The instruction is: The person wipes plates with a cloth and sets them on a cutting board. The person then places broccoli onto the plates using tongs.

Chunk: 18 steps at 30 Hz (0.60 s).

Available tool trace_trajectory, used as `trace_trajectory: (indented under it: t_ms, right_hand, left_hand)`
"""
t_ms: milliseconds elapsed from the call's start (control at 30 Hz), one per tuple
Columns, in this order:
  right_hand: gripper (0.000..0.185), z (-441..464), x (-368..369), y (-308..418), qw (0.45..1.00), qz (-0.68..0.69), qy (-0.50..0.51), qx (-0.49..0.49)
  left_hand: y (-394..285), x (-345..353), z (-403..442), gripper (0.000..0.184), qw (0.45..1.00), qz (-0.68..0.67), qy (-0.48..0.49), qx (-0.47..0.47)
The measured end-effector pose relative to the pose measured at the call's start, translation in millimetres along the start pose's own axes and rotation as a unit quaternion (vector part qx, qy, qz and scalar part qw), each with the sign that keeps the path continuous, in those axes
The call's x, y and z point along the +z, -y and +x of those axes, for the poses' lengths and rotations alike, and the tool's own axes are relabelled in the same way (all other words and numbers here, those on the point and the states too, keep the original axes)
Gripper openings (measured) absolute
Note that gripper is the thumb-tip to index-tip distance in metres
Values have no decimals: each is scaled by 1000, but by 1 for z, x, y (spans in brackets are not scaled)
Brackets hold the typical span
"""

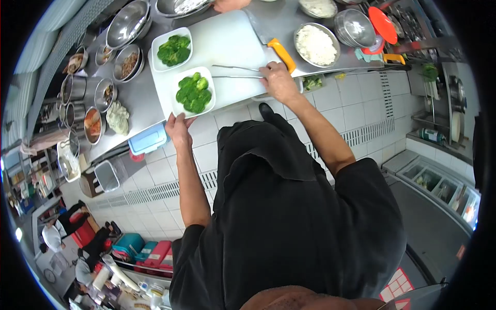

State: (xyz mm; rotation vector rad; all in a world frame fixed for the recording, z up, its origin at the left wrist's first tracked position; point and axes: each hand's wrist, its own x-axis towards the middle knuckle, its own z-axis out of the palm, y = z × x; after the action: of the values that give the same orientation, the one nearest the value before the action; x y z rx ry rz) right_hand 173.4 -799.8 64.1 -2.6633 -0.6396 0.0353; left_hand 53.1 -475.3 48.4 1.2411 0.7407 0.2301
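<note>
My right hand (280, 81) is closed around slim metal tongs (240, 72), whose two arms point left over the white cutting board (232, 39). The tongs' tips are apart beside a square white dish of broccoli (195, 95). My left hand (180, 129) grips that dish's near left corner, with some fingers hidden beneath it. Behind it on the board stands a second white dish of broccoli (173, 50). A knife with a yellow-orange handle (282, 56) lies just beyond my right hand.
Steel bowls of cooked food (128, 64) and a crumpled greenish cloth or bag (118, 118) stand left of the board. A steel bowl of white rice (316, 45) sits to the right. A blue-lidded box (148, 139) is below the counter edge. Other people (53, 235) are at lower left.
</note>
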Motion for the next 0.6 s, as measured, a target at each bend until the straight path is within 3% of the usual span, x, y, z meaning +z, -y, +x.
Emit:
trace_trajectory:
  t_ms: [133, 233, 267, 300, 333, 367, 400, 433, 533, 600]
  right_hand:
    - [18, -30, 0, 6, 998, -57, 1, 21]
    - [22, -67, -25, 13, 980, 151, 25, 126]
    - [23, -78, -36, 18, 948, 265, 45, 169]
    - [23, -90, -29, 7, 912, 357, 65, 192]
    - [21, -97, -51, 18, 785, 546, 101, 275]
    - [21, -109, -55, 21, 695, 674, 68, 243]
    - [26, -105, -85, 48, 660, 701, 44, 266]
    - [28, -101, -99, 62, 666, 705, 56, 239]
    - [30, -78, -104, 88, 681, 710, 109, 143]
    - [34, -53, -92, 111, 698, 694, 158, 70]
  left_hand:
    - [10, -7, 2, 32, 1000, -7, -14, -1]
    - [17, -6, 3, 23, 1000, -25, -11, 15]
    - [32, -14, 9, 18, 998, -44, -37, 25]
    - [42, -31, 11, 25, 1000, 2, -7, 28]
    - [19, -22, -12, 36, 1000, 16, -24, 6]
    - [6, -20, -32, 39, 998, 35, -48, 12]
    - [3, -27, -46, 42, 994, 97, -39, 13]
    - [-4, -22, -65, 45, 991, 124, -23, 42]
    - [-59, 20, -126, 55, 971, 131, 195, 46]
    - [-82, 58, -147, 56, 966, 82, 199, 140]
